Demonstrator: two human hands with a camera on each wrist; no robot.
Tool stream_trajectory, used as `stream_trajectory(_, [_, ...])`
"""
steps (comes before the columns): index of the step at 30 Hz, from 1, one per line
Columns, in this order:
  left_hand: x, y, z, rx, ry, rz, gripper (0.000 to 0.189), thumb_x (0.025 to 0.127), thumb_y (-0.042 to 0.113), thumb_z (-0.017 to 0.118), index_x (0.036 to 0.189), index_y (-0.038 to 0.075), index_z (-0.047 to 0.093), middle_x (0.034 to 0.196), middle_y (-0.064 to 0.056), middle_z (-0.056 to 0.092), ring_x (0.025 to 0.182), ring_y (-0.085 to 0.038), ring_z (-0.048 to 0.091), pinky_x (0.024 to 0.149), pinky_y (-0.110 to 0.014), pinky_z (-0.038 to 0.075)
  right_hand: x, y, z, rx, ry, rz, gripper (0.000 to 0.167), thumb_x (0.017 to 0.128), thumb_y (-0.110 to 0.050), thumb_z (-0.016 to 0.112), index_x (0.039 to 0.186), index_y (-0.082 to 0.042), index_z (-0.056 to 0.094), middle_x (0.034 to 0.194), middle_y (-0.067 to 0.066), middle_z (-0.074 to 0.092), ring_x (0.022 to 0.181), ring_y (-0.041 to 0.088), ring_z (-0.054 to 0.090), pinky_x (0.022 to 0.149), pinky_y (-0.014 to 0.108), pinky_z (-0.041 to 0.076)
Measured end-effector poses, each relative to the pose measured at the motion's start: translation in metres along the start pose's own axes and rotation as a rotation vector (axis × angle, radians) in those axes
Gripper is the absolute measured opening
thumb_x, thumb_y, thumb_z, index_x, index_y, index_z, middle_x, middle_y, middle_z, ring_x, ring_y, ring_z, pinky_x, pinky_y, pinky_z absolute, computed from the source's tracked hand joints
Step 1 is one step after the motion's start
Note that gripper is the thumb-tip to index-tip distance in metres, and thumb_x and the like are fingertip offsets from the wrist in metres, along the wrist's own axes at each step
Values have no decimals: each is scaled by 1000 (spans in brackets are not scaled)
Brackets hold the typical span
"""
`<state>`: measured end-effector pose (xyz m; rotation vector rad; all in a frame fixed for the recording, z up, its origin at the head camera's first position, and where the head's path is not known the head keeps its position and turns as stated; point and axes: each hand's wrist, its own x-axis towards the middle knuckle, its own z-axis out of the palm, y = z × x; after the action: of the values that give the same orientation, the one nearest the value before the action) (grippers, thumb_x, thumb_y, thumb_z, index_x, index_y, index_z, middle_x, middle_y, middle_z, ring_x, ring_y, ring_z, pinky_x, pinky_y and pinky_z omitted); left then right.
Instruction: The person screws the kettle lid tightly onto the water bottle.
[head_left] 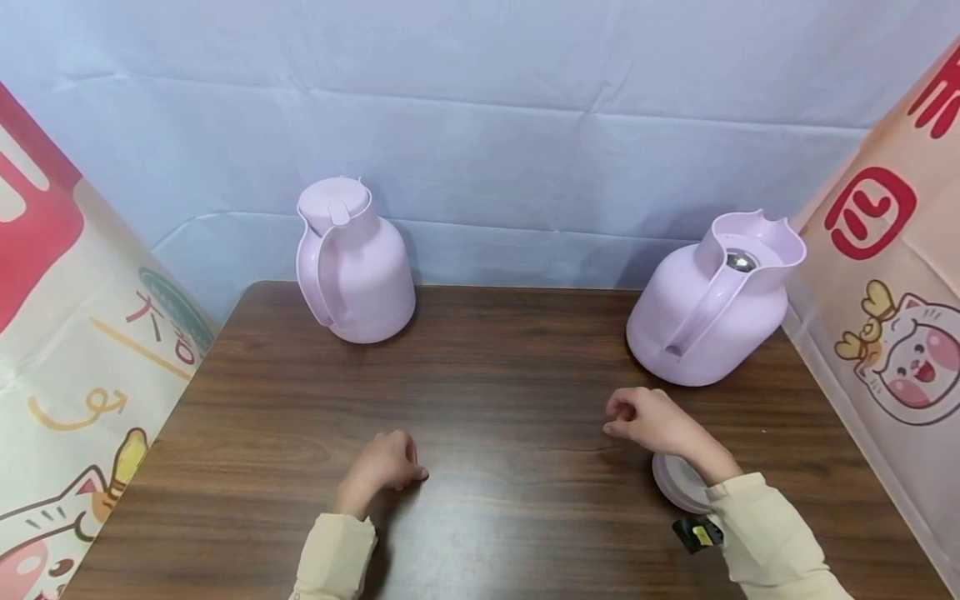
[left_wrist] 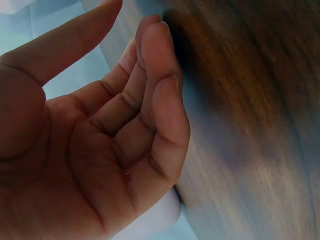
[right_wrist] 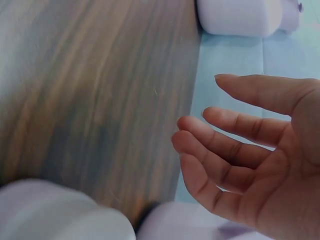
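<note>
My left hand (head_left: 384, 463) is low over the table's front left, fingers loosely curled around nothing. My right hand (head_left: 651, 419) is also bare, loosely bent in front of a lilac thermos jug (head_left: 690, 321) at the right. That jug has no lid on, and its silvery mouth shows inside the collar. A round lilac lid (head_left: 678, 483) lies on the table beneath my right wrist, partly hidden by it. At the back left stands a second lilac thermos jug (head_left: 375, 279) with its lid (head_left: 333, 200) on. Both jugs are upright, handles toward me.
The brown wooden table (head_left: 510, 375) spans the space between the jugs. A pale blue cloth (head_left: 495, 167) hangs behind it. Printed cartoon sheets (head_left: 892, 333) flank both sides. A small black item with a yellow label (head_left: 697, 533) shows by the right sleeve.
</note>
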<state>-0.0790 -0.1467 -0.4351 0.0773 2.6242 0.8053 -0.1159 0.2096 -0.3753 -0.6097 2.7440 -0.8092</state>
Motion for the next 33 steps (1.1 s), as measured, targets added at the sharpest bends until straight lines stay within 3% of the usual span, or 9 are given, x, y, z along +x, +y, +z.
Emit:
stream_trajectory(8, [-3,3,0,54,10,-11,25,71,14,75,60,10,54,46,3,49,43,-11,46,48,-27,38,-8,7,-22,-64,43,8,13,75,-11,70,81,-2,61,67,-4,56,62,9,51,57,28,41])
stream_trajectory(16, [-4,4,0,104,31,-12,23,70,14,75,60,11,55,56,1,48,61,-18,44,56,-31,38,-16,16,-39,-68,43,78,14,77,-12,69,80,-1,61,68,-2,57,60,10,51,54,28,41])
stream_trajectory(28, [-4,2,1,99,42,-23,24,70,12,75,59,12,53,59,0,47,62,-18,44,55,-31,37,-17,24,-70,-141,104,121,12,79,-14,67,69,-9,61,62,-5,55,60,12,48,58,32,38])
stream_trajectory(33, [-4,3,3,105,52,-7,24,68,12,75,60,12,53,61,1,47,64,-18,44,56,-32,37,-17,26,-77,-155,149,155,11,78,-13,67,74,-4,63,64,-2,57,61,14,49,58,32,38])
